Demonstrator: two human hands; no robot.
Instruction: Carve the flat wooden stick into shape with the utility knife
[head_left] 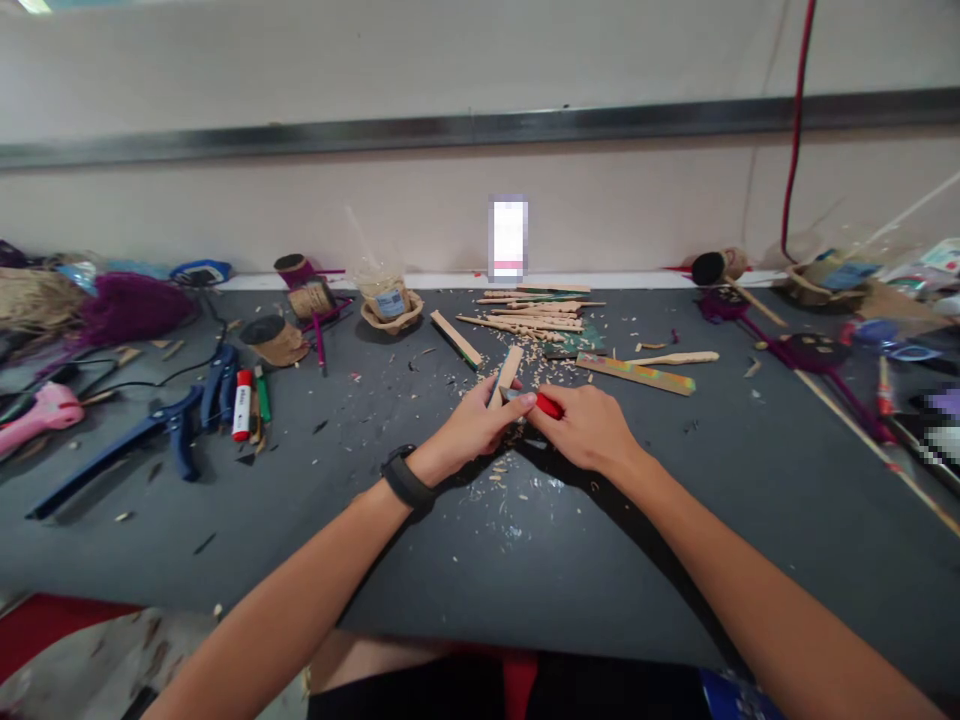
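Observation:
My left hand (480,418) is wrapped round a short flat wooden strip (511,366), which points up and away from me near the middle of the table. Close beside it, my right hand (587,424) grips a red-handled tool (550,405). The tool's metal part reaches toward the strip by my left thumb; its exact shape is hard to make out. Pale wood shavings (499,478) lie beneath and around both hands. Behind them is a pile of carved wooden sticks (536,322). A patterned wooden strip (637,374) lies to the right, and another strip (456,340) to the left.
On the left of the grey table (315,540) are blue cutters (180,440), a red-and-white marker (241,405) and a pink glue gun (45,415). A cup in a holder (390,305) and a lit phone (509,238) stand behind. Purple-wrapped items (817,355) lie right.

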